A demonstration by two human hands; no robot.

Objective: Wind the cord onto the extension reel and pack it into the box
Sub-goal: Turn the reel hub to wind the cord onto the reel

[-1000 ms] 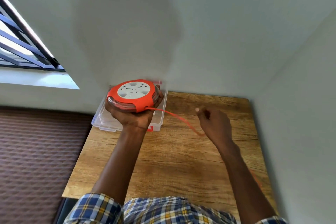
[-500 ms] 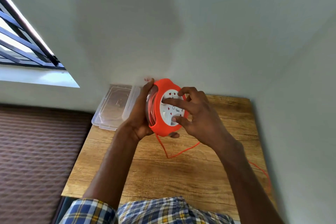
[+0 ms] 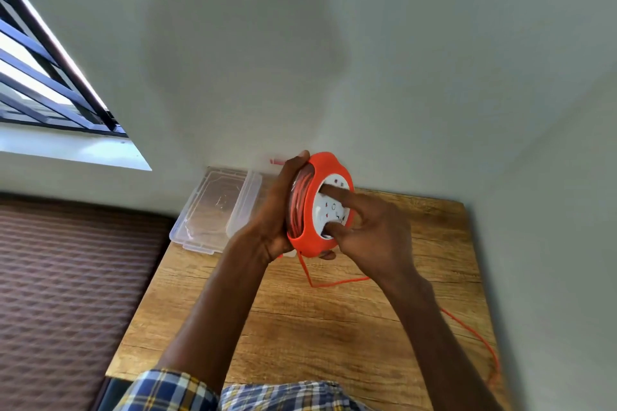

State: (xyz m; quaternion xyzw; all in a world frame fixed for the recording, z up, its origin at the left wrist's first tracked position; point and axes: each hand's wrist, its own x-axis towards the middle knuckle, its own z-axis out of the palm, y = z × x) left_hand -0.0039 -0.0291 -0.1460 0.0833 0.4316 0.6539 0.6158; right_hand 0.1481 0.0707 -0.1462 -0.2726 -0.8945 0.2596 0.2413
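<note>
Left hand (image 3: 272, 210) fingers clasping reel (image 3: 309, 237) edge, right hand (image 3: 374, 237) fingers pressing its face

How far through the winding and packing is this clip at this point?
Partly wound: orange coils already sit inside the reel. In hand: the left hand holds the reel on edge above the table, and the right hand has fingers on its white face. Left: a loose cord trails off the table, and the clear box holds no reel.
</note>
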